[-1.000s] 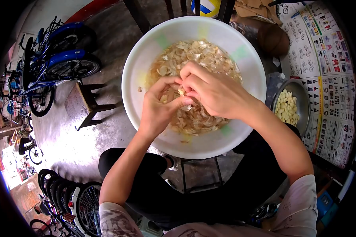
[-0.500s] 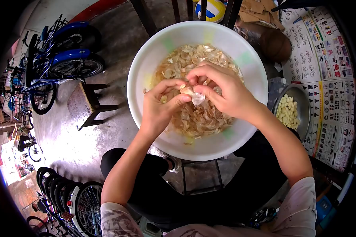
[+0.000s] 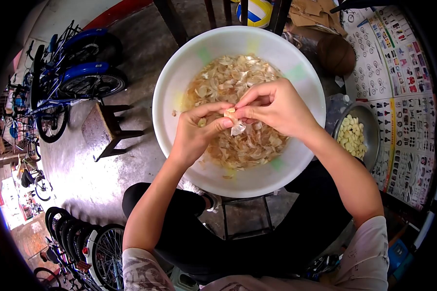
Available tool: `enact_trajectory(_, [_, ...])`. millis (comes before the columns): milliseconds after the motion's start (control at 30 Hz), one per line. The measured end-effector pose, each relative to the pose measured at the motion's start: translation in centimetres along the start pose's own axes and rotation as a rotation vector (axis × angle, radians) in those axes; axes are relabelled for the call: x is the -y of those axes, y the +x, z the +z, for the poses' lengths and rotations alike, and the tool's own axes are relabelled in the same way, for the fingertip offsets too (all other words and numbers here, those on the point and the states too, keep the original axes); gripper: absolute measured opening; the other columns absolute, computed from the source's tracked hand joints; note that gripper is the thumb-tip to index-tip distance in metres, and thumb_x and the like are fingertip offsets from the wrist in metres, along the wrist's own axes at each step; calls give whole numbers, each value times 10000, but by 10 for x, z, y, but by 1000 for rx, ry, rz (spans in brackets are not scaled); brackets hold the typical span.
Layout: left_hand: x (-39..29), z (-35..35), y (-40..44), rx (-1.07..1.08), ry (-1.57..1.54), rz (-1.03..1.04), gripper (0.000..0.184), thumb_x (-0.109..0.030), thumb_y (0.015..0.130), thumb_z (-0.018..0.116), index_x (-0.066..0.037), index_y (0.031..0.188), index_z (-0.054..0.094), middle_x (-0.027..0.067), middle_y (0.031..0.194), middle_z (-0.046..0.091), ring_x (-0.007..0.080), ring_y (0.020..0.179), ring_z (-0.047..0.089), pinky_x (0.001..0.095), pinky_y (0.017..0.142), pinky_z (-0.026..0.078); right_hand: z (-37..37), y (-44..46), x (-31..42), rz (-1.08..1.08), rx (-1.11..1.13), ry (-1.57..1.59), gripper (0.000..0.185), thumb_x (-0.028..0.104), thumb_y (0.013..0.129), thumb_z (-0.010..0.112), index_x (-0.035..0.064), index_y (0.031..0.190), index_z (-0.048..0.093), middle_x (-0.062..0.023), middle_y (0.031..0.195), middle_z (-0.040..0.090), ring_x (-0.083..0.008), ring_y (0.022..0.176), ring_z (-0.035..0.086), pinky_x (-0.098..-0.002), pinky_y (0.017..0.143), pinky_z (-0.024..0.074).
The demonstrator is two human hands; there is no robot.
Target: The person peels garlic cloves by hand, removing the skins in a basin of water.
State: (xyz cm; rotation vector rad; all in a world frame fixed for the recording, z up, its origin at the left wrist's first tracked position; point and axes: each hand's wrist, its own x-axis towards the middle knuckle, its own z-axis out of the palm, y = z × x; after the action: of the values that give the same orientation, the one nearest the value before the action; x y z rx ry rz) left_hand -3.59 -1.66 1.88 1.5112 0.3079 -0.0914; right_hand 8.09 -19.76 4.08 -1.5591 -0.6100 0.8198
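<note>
Over a wide white basin (image 3: pixel 172 77), both hands meet at a small garlic clove (image 3: pixel 230 112). My left hand (image 3: pixel 194 131) pinches the clove between thumb and fingers. A second pale clove (image 3: pixel 202 122) is tucked in its curled fingers. The thumb and fingertips of my right hand (image 3: pixel 277 109) are pressed together at the clove's right side. A flap of papery skin (image 3: pixel 238 128) hangs beneath the fingertips. Loose garlic skins (image 3: pixel 247 150) lie in the basin, partly hidden by the hands.
A metal bowl (image 3: pixel 374 131) of peeled garlic cloves (image 3: pixel 352 136) stands right of the basin. A wooden stool (image 3: pixel 104 128) and several bicycles are on the left. Behind the basin are dark wooden bars, a volleyball (image 3: pixel 255 12) and a brown ball (image 3: pixel 336 54). Printed sheets (image 3: pixel 403 121) cover the right side.
My right hand has turned, and its fingertips have come closer together at the clove. The papery skin hangs slightly lower and further left. My left hand keeps its grip.
</note>
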Motion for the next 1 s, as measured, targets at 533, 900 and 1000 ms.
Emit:
enact_trajectory(533, [1,-1,3,36,-61,4,281,-177,945,672,-28,1164,577,52,1122,617,134,1019,582,289,903,475,9,3,-5,-78,43,-77,88,74,965,577,-12,970,561,-68,817,629,-141,722,637,-277,670,508])
enact_trajectory(900, [4,-4,2,112,-594,43,264,-246,975,635,-72,1142,530,-23,954,561,28,724,438,210,618,340,7,7,13,-25,80,199,61,42,949,591,-15,932,576,-55,805,641,-118,735,659,-258,699,539])
enact_trajectory(1000, [7,-5,3,76,-604,55,282,-229,971,642,-68,1168,520,-15,964,581,29,744,461,205,630,367,5,7,14,-25,117,245,61,45,939,611,-4,934,575,-53,831,645,-113,724,653,-256,698,538])
